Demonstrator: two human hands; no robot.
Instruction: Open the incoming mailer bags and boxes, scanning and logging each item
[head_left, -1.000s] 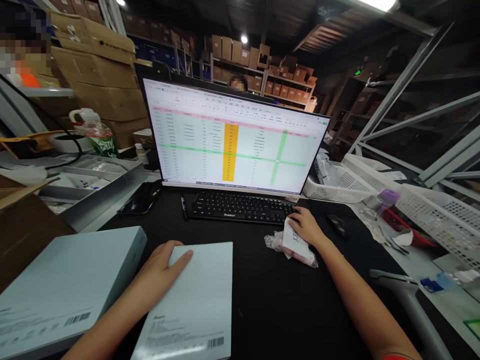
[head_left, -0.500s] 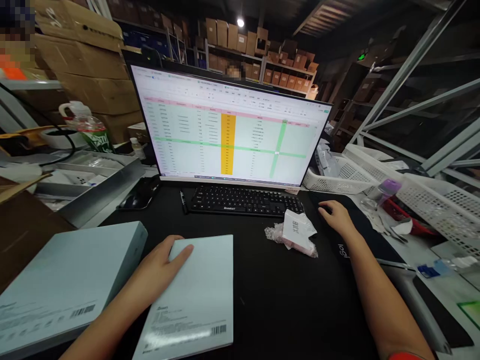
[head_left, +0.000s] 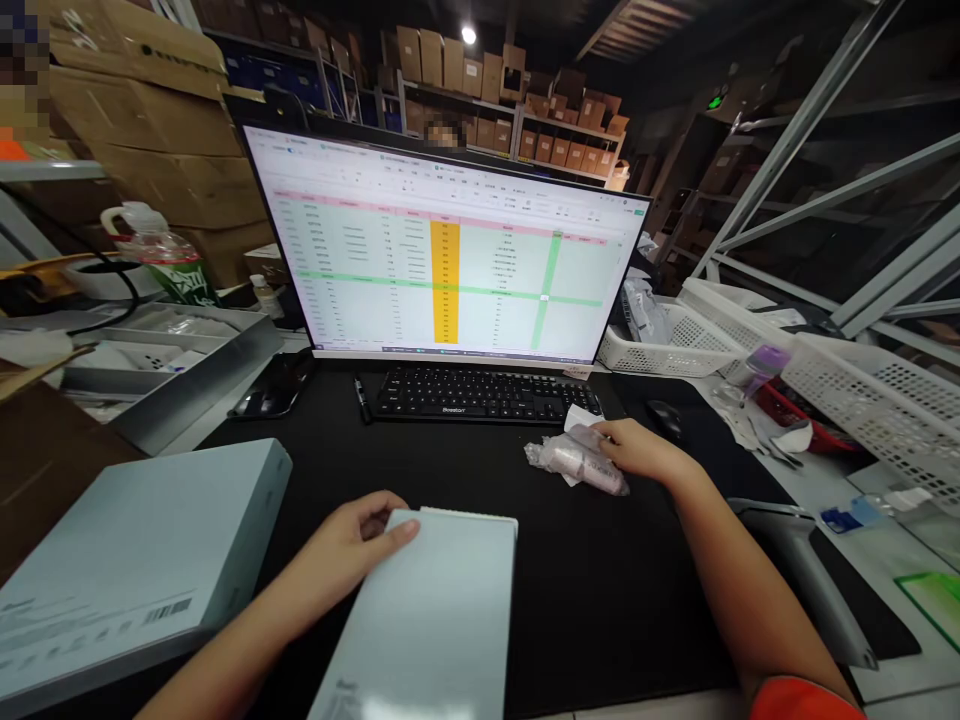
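Observation:
My left hand (head_left: 352, 545) lies on the far left corner of a flat pale blue box (head_left: 435, 620), fingers curled over its edge. The box rests on the black desk mat (head_left: 465, 480) right in front of me. My right hand (head_left: 637, 450) grips a small clear plastic packet with a white label (head_left: 574, 455), just in front of the black keyboard (head_left: 480, 393). A monitor (head_left: 442, 265) showing a spreadsheet stands behind the keyboard.
A thicker pale blue box (head_left: 127, 560) lies at the left. A black mouse (head_left: 664, 415) sits right of the packet, a pen (head_left: 361, 398) left of the keyboard. White perforated baskets (head_left: 862, 390) and a grey handheld scanner (head_left: 802, 570) are at the right. A metal tray (head_left: 172, 360) is at the left.
My right hand came back from the mouse to the plastic packet and took hold of it. My left hand slid the flat box toward me and to the right.

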